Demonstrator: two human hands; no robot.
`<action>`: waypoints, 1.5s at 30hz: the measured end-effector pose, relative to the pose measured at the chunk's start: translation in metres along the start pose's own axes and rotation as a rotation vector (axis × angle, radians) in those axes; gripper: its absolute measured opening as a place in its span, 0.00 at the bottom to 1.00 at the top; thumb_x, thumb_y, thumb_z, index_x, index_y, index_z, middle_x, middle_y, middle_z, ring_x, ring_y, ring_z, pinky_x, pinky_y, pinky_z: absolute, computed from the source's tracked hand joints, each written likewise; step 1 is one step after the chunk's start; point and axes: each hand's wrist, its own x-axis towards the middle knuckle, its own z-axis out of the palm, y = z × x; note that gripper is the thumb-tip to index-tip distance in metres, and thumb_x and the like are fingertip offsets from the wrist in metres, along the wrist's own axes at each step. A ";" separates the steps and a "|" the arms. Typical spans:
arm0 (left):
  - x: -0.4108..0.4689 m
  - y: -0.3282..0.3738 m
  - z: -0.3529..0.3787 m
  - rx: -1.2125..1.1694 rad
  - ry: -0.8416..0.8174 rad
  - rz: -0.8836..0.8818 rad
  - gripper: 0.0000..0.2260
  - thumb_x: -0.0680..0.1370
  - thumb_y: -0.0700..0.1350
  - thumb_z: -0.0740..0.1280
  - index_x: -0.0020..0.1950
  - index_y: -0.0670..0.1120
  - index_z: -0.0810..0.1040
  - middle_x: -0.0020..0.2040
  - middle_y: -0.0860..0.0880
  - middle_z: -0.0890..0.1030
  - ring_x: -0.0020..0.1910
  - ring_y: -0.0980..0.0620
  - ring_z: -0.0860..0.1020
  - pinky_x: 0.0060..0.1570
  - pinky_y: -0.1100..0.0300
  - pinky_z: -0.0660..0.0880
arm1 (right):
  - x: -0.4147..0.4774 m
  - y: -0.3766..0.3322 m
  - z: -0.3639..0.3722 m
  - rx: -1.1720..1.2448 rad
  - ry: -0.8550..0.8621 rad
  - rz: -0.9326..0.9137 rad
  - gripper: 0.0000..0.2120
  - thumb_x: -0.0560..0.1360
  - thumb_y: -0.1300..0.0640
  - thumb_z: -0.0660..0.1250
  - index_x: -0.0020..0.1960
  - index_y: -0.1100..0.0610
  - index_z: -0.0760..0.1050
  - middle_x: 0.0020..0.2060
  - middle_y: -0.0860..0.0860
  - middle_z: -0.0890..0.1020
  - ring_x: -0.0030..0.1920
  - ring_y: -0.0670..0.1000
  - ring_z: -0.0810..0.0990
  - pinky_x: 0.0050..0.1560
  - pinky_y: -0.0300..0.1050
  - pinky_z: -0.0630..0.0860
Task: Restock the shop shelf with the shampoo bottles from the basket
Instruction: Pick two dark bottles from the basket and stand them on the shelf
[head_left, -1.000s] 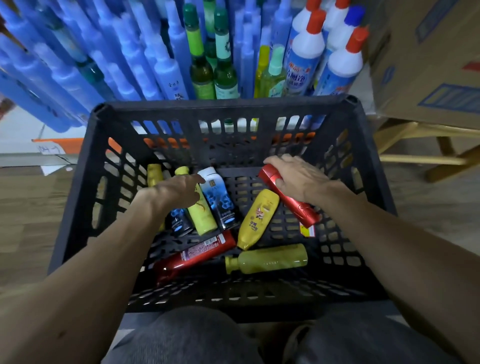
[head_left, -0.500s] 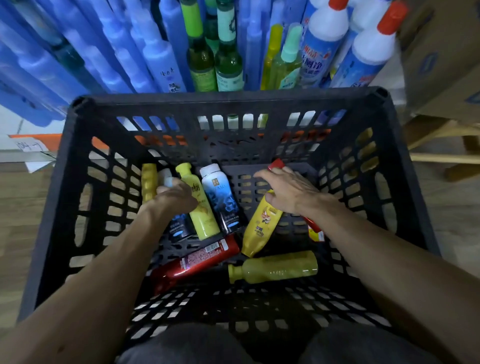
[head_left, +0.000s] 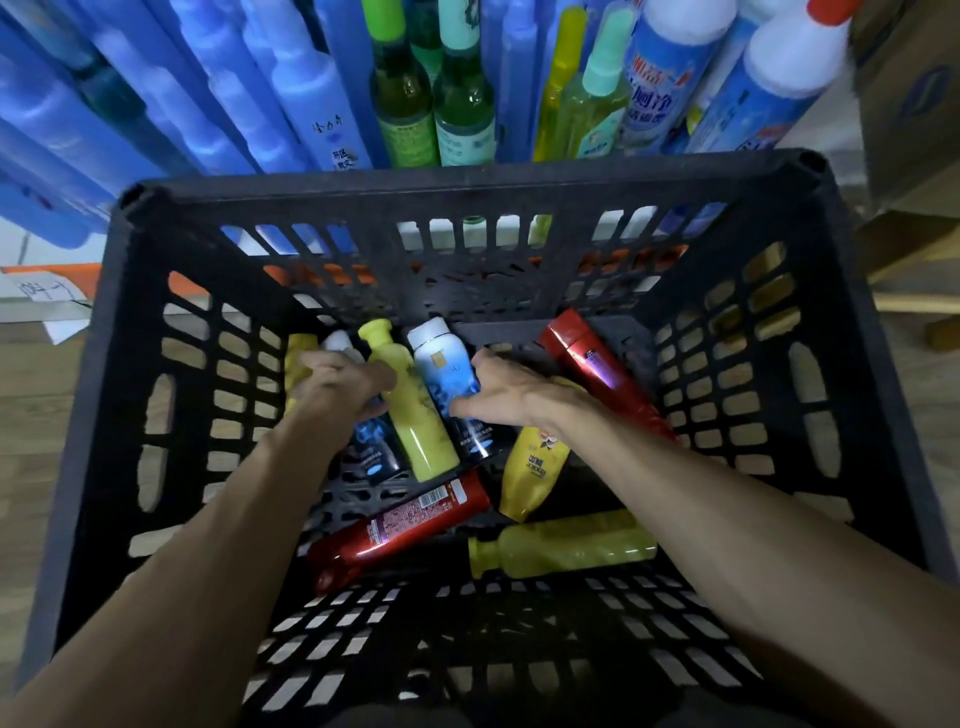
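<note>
Both hands were inside the black slatted basket (head_left: 467, 197), reaching toward its far wall. The left hand (head_left: 337, 379) lay palm-down with fingers curled over the top of a dark bottle with a white cap (head_left: 371, 452) near the far-left corner; whether the grip was closed on it could not be determined. The right hand (head_left: 511, 392) was spread open, fingers extended, resting across the lower half of a blue-and-white bottle (head_left: 449, 384) and holding nothing.

Between the two hands lay a yellow bottle (head_left: 413, 410), cap toward the far wall. Another yellow bottle (head_left: 298, 358) was wedged against the left wall, partly hidden by the left hand. A red bottle (head_left: 597, 374) lay diagonally against the right side of the basket floor, passing under the right forearm. A yellow tube (head_left: 532, 473) lay beneath the right wrist. Nearer the front edge, a second red bottle (head_left: 405, 525) lay diagonally, label up, and a translucent yellow bottle (head_left: 566, 543) lay crosswise beside it.

Beyond the far wall of the basket stood rows of blue bottles (head_left: 291, 88), green glass bottles (head_left: 431, 104) and white cleaner bottles (head_left: 670, 67).
</note>
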 end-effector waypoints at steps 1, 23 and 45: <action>0.001 -0.003 -0.003 -0.081 -0.014 -0.018 0.04 0.78 0.35 0.64 0.52 0.36 0.72 0.49 0.38 0.74 0.42 0.48 0.77 0.43 0.65 0.76 | 0.000 0.001 0.001 0.049 0.003 0.011 0.15 0.75 0.49 0.70 0.51 0.58 0.70 0.46 0.53 0.76 0.40 0.50 0.75 0.36 0.44 0.68; 0.019 -0.023 0.003 -0.048 -0.549 -0.208 0.22 0.61 0.36 0.79 0.52 0.39 0.78 0.45 0.44 0.74 0.35 0.53 0.73 0.29 0.65 0.74 | 0.003 0.044 -0.011 0.141 0.020 0.164 0.14 0.71 0.53 0.73 0.47 0.58 0.72 0.42 0.52 0.73 0.40 0.51 0.72 0.34 0.43 0.65; -0.041 0.034 -0.014 0.254 -0.400 0.329 0.14 0.67 0.40 0.78 0.51 0.44 0.81 0.44 0.49 0.84 0.42 0.53 0.81 0.39 0.64 0.77 | -0.051 0.035 -0.047 0.198 0.151 0.101 0.20 0.63 0.51 0.79 0.51 0.55 0.79 0.47 0.50 0.85 0.48 0.52 0.83 0.53 0.51 0.80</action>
